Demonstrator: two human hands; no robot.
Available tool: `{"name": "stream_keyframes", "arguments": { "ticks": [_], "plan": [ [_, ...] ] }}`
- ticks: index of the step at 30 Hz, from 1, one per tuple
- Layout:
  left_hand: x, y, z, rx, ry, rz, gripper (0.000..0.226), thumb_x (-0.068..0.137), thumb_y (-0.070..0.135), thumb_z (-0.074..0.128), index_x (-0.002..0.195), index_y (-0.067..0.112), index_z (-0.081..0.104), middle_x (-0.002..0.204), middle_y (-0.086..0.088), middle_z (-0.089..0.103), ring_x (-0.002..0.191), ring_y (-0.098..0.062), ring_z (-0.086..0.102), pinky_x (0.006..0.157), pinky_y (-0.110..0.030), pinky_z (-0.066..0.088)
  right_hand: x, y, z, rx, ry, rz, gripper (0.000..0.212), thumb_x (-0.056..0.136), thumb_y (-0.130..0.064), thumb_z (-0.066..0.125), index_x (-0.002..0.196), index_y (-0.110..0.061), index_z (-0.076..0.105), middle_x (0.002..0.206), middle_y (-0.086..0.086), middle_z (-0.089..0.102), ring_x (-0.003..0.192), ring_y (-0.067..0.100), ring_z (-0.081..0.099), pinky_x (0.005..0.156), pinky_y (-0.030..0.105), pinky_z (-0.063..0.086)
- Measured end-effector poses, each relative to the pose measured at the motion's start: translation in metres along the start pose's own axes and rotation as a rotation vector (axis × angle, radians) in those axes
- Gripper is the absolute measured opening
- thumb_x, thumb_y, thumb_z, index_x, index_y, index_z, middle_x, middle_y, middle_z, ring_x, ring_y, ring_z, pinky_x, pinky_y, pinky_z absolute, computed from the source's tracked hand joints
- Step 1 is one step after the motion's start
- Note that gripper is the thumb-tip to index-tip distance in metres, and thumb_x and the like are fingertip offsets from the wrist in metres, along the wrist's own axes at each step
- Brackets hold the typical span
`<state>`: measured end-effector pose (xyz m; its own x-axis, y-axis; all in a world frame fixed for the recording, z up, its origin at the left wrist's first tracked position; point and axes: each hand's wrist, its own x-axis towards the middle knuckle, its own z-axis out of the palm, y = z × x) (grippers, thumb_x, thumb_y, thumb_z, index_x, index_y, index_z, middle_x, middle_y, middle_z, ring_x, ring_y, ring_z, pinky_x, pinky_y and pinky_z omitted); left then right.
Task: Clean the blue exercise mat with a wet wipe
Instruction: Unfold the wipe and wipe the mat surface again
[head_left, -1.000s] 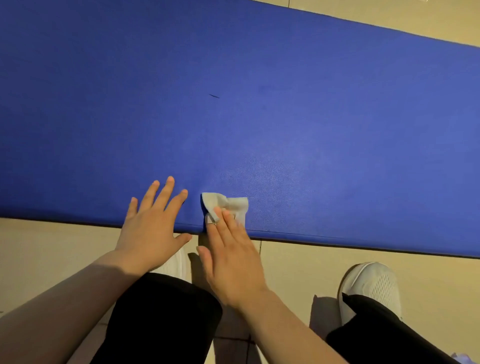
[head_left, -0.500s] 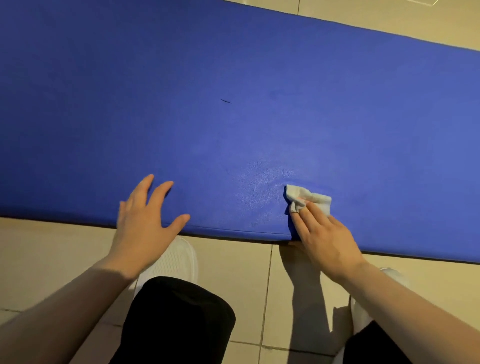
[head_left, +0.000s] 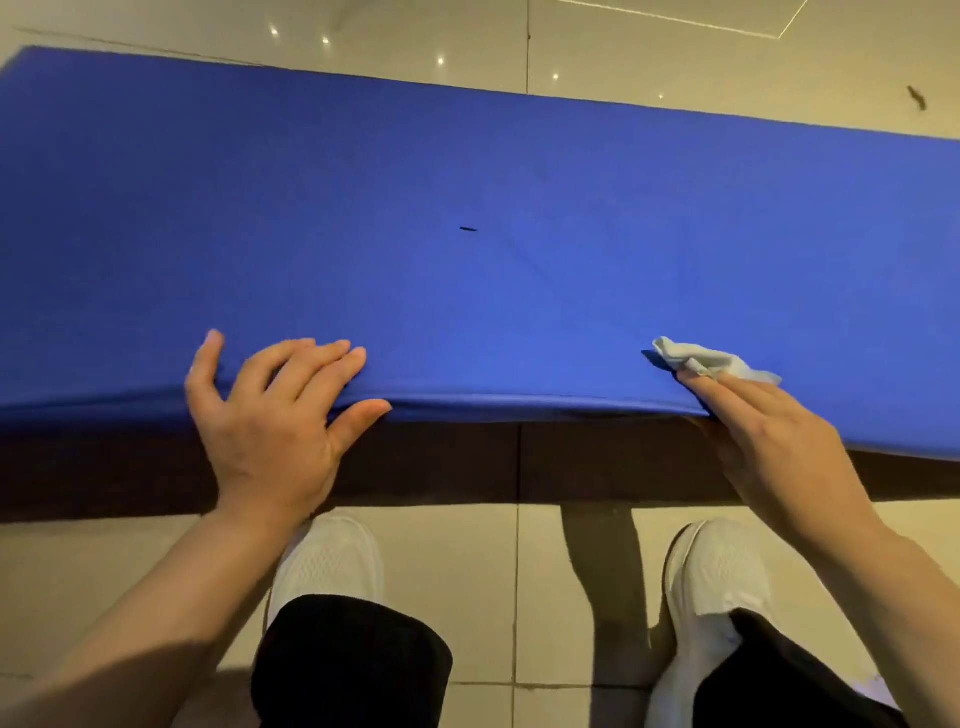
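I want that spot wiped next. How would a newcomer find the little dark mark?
Start at the blue mat across the tiled floor. Near its middle, beyond both hands, lies a short dark mark, the only blemish on the plain blue.
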<state>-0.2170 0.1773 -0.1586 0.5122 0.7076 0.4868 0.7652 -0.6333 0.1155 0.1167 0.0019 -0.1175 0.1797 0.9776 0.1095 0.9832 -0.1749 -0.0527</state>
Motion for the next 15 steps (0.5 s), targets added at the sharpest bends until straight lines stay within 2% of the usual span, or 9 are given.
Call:
{"name": "stream_keyframes", "arguments": {
  "ticks": [2, 4, 6, 8, 9, 11, 12, 13, 15],
  "plan": [
    [0.017, 0.028, 0.004, -0.027, 0.059, 0.083, 0.048, 0.101, 0.051, 0.043, 0.107, 0.016, 0.074, 0.107, 0.0, 0.073, 0.098, -0.025, 0.066, 0.101, -0.047, 0.03, -0.01, 0.023, -0.004, 0.014, -0.005, 0.09, 0.051, 0.077, 0.009, 0.073, 0.125, -0.004, 0.064, 0.115, 0.014, 0.07, 0.09, 0.04, 0.068, 0.058, 0.043, 0.056],
    [0.021, 0.054, 0.014, -0.141, 0.055, 0.142, 0.042, 0.103, 0.04, 0.044, 0.093, 0.015, 0.076, 0.095, -0.001, 0.073, 0.088, -0.025, 0.069, 0.087, -0.039, 0.039, -0.026, 0.043, 0.002, 0.027, -0.055, 0.143, 0.049, 0.08, 0.01, 0.069, 0.126, -0.006, 0.064, 0.119, 0.01, 0.069, 0.095, 0.038, 0.068, 0.06, 0.04, 0.055],
    [0.013, 0.072, 0.029, -0.225, -0.051, 0.232, 0.041, 0.102, 0.032, 0.044, 0.079, 0.013, 0.073, 0.083, -0.002, 0.071, 0.075, -0.024, 0.068, 0.07, -0.035, 0.044, -0.041, 0.059, 0.016, 0.063, -0.142, 0.187, 0.045, 0.086, 0.007, 0.064, 0.128, -0.007, 0.063, 0.122, 0.007, 0.067, 0.1, 0.036, 0.066, 0.064, 0.039, 0.054],
    [-0.002, 0.076, 0.05, -0.189, -0.214, 0.326, 0.029, 0.094, 0.033, 0.054, 0.085, 0.014, 0.074, 0.09, -0.002, 0.072, 0.079, -0.023, 0.07, 0.064, -0.034, 0.051, -0.052, 0.071, 0.034, 0.077, -0.232, 0.245, 0.042, 0.091, 0.0, 0.061, 0.132, -0.009, 0.06, 0.124, 0.006, 0.066, 0.103, 0.036, 0.064, 0.069, 0.039, 0.054],
    [-0.01, 0.074, 0.06, -0.153, -0.305, 0.358, 0.022, 0.087, 0.034, 0.067, 0.095, 0.016, 0.075, 0.098, -0.003, 0.072, 0.085, -0.023, 0.071, 0.065, -0.036, 0.054, -0.058, 0.075, 0.043, 0.083, -0.274, 0.267, 0.041, 0.093, -0.003, 0.06, 0.133, -0.01, 0.059, 0.124, 0.006, 0.065, 0.103, 0.035, 0.064, 0.07, 0.038, 0.054],
    [-0.02, 0.068, 0.075, -0.067, -0.525, 0.378, 0.062, 0.056, 0.038, 0.093, 0.11, 0.015, 0.073, 0.112, -0.009, 0.07, 0.095, -0.026, 0.07, 0.068, -0.044, 0.057, -0.065, 0.08, 0.057, 0.108, -0.321, 0.307, 0.039, 0.096, -0.006, 0.057, 0.134, -0.011, 0.058, 0.125, 0.006, 0.064, 0.103, 0.034, 0.063, 0.071, 0.039, 0.053],
    [-0.021, 0.063, 0.079, -0.016, -0.618, 0.348, 0.081, 0.044, 0.037, 0.097, 0.116, 0.014, 0.071, 0.118, -0.014, 0.067, 0.101, -0.029, 0.069, 0.071, -0.05, 0.056, -0.067, 0.081, 0.063, 0.125, -0.32, 0.331, 0.038, 0.096, -0.006, 0.056, 0.135, -0.011, 0.058, 0.126, 0.006, 0.064, 0.104, 0.034, 0.063, 0.072, 0.039, 0.053],
    [-0.02, 0.056, 0.082, 0.049, -0.672, 0.305, 0.092, 0.041, 0.036, 0.098, 0.124, 0.015, 0.067, 0.127, -0.017, 0.062, 0.109, -0.033, 0.065, 0.075, -0.057, 0.053, -0.068, 0.081, 0.067, 0.143, -0.318, 0.352, 0.038, 0.097, -0.006, 0.055, 0.135, -0.011, 0.058, 0.127, 0.006, 0.063, 0.105, 0.035, 0.062, 0.074, 0.04, 0.053],
    [-0.014, 0.04, 0.083, 0.147, -0.728, 0.228, 0.1, 0.053, 0.031, 0.095, 0.142, 0.02, 0.051, 0.142, -0.022, 0.049, 0.126, -0.041, 0.052, 0.083, -0.064, 0.047, -0.069, 0.079, 0.073, 0.166, -0.323, 0.374, 0.038, 0.097, -0.007, 0.056, 0.135, -0.01, 0.058, 0.129, 0.006, 0.063, 0.108, 0.035, 0.062, 0.078, 0.041, 0.053]
  ]
}}
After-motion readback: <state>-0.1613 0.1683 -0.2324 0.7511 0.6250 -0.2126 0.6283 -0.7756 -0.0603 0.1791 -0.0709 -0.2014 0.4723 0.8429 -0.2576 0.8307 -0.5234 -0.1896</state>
